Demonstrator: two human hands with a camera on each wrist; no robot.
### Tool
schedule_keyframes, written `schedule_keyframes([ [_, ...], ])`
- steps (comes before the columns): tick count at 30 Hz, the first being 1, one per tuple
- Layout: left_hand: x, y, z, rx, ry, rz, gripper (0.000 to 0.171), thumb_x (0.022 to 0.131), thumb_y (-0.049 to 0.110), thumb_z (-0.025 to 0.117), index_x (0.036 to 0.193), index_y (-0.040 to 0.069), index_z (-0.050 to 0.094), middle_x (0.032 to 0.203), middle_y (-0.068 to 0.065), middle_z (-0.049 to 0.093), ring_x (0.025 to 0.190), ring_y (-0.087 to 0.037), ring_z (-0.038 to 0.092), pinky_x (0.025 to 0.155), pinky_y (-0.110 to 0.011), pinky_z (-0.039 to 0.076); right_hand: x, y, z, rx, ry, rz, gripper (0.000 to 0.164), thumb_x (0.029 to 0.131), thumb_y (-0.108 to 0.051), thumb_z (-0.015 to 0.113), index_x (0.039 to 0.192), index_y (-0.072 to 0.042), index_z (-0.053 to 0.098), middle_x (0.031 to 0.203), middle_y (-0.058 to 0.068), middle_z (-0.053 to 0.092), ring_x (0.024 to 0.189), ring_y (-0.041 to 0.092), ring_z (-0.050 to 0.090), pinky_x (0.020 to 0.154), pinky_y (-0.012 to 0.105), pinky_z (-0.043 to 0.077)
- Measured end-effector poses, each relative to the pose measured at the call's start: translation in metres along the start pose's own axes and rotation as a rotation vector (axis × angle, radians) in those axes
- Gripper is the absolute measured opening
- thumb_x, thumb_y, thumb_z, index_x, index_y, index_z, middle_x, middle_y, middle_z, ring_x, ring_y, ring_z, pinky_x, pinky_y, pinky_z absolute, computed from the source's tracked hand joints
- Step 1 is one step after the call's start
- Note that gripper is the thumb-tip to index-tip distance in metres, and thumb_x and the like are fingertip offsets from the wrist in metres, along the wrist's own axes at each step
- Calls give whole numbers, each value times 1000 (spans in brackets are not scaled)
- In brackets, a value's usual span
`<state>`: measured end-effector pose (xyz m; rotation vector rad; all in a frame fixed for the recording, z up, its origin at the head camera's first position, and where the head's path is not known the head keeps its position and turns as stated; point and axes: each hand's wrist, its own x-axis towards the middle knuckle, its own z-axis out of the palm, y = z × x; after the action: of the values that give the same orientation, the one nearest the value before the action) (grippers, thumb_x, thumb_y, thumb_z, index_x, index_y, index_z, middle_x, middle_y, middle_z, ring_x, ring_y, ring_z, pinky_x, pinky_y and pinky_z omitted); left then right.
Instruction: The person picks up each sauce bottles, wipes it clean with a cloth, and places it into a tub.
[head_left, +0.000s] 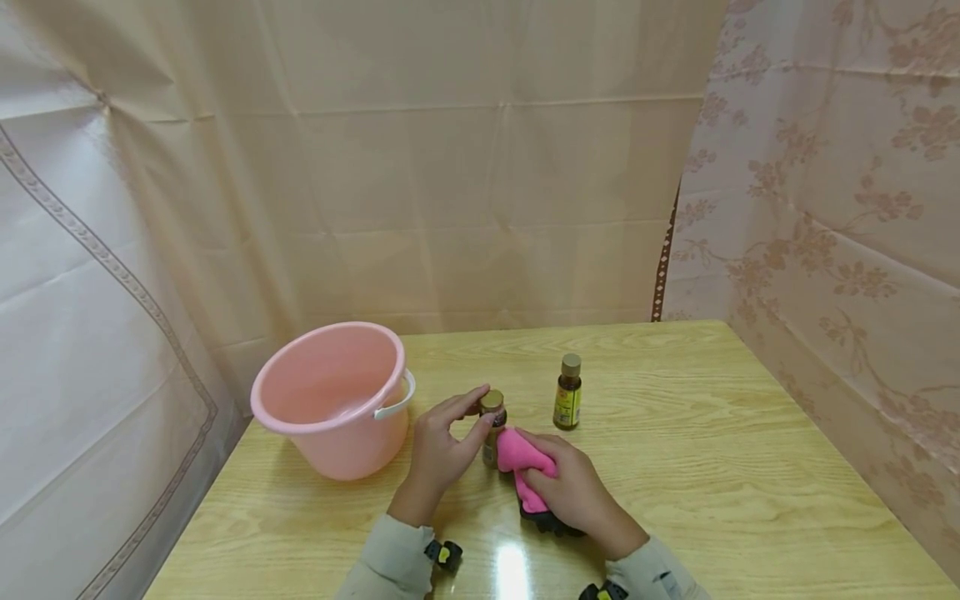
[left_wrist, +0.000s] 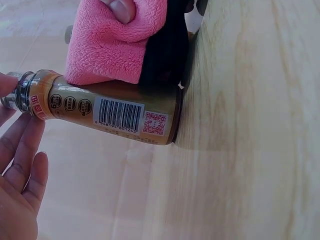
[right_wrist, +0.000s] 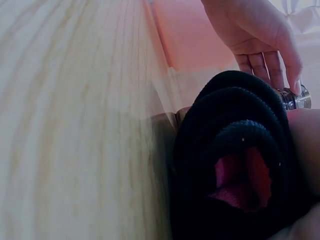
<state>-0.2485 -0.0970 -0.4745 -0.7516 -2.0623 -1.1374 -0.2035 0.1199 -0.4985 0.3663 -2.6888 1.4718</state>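
A small brown glass bottle [head_left: 490, 452] with a gold cap stands upright on the wooden table. My left hand [head_left: 441, 446] pinches it at the neck, just below the cap, between thumb and fingers. In the left wrist view, a barcode and a red square code show on the gold label of this bottle [left_wrist: 117, 114]. My right hand [head_left: 576, 487] grips a bunched cloth [head_left: 521, 452], pink on one face and black on the other, and holds it against the bottle's side. Folded black layers of the cloth [right_wrist: 227, 107] fill much of the right wrist view.
Behind and to the right stands a second brown bottle [head_left: 567, 402] with a yellow label and gold cap. A pink bucket [head_left: 352, 450] with a white handle [head_left: 397, 400] sits left of my hands. Curtains [head_left: 487, 183] hang behind the table and along both sides.
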Motion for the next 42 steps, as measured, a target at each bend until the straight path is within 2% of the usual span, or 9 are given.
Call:
schedule_keyframes([
  [9,-2,-1,-1,-15,0,-22,38,94,19,77,132,16,72,109,-1,78,93,-15,74,79,-38,61,0,1,2,20,13,13,53,95,-19,75,145,-32,62,137,-3,67,105,10,65,88,34,54],
  [13,-3,-2,-1,-23,-15,-49,37,95,21,77,132,17,72,109,0,78,94,-15,74,79,-41,61,0,0,2,67,38,31,57,94,-20,76,144,-41,59,139,-6,66,110,10,65,91,35,54],
  [16,-3,-2,-1,-29,-25,-56,37,95,22,76,131,15,72,110,0,78,94,-15,74,79,-43,61,-1,-2,2,118,59,39,60,94,-19,77,142,-48,57,139,-7,66,107,10,66,89,33,54],
  [19,-2,-3,-1,-36,-29,-55,37,95,22,76,131,14,72,111,-1,78,95,-15,74,79,-44,61,-1,-5,1,158,75,37,61,94,-19,77,143,-50,56,136,-3,68,99,11,68,83,31,55],
  [25,-1,-2,-1,-36,-35,-56,38,95,24,77,131,16,72,111,0,78,95,-14,74,79,-43,61,-1,-7,0,186,115,19,58,96,-19,75,144,-46,57,137,2,67,94,14,68,77,30,56],
  [30,-1,-3,-1,-35,-35,-50,38,95,25,77,132,19,71,112,1,77,96,-14,73,81,-40,61,0,-7,-1,179,181,-9,54,98,-19,73,145,-42,58,142,-1,64,108,16,67,83,29,57],
  [33,-1,-3,0,-40,-28,-32,38,95,23,77,131,16,72,114,-1,77,95,-15,74,81,-38,61,0,-6,-2,213,225,-2,52,99,-21,72,146,-39,58,139,0,65,110,17,67,83,29,57],
  [37,-1,-2,1,-53,-30,-25,37,93,21,78,129,14,73,113,-2,78,94,-15,75,80,-38,61,1,-5,-2,260,289,6,53,99,-24,72,148,-37,56,136,3,67,105,19,68,80,28,58],
  [42,1,1,2,-85,-51,-32,36,94,21,78,128,11,73,115,-3,78,94,-16,75,82,-38,61,2,-6,-2,268,337,16,56,99,-26,73,150,-35,54,138,4,65,108,20,66,84,28,56],
])
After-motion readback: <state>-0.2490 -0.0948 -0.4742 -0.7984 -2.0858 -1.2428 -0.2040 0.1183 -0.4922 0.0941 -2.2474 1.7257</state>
